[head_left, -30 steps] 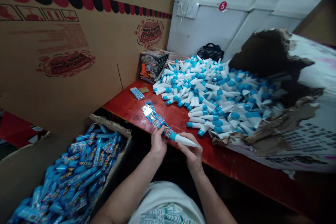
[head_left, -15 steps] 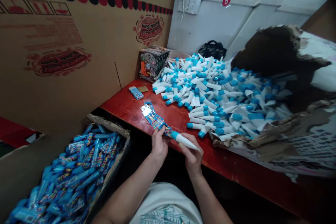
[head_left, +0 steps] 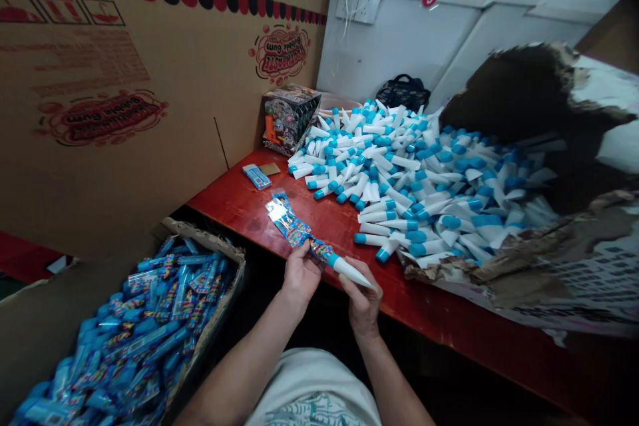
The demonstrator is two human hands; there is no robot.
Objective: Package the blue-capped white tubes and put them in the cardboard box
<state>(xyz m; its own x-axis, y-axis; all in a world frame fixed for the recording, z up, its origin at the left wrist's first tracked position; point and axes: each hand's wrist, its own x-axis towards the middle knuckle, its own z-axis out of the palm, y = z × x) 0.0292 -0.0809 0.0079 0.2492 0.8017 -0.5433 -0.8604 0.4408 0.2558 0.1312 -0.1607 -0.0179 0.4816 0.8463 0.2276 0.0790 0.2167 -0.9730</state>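
Observation:
Near the table's front edge, my left hand (head_left: 302, 273) is closed, thumb and fingers pinching a shiny blue printed plastic sleeve (head_left: 320, 249). My right hand (head_left: 363, 296) grips a white tube with a blue cap (head_left: 352, 273), its flat tapered end towards my palm. The cap points left, right at the sleeve's end; how far it is inside I cannot tell. More printed sleeves (head_left: 294, 229) lie flat on the red table (head_left: 224, 203) just beyond my left fingers. A large heap of similar white tubes (head_left: 384, 160) lies beyond my right hand.
At lower left stands an open carton (head_left: 238, 263) full of blue-wrapped tubes. A torn cardboard box (head_left: 544, 246) on the right spills tubes. A tall printed carton (head_left: 190, 80) walls the left side. A small blue packet (head_left: 257, 176) and a toy display box (head_left: 289, 120) sit at the back left.
The view has shifted slightly. Both hands stay together with the tube's cap at the sleeve, and my left fingers have moved a little on the sleeve.

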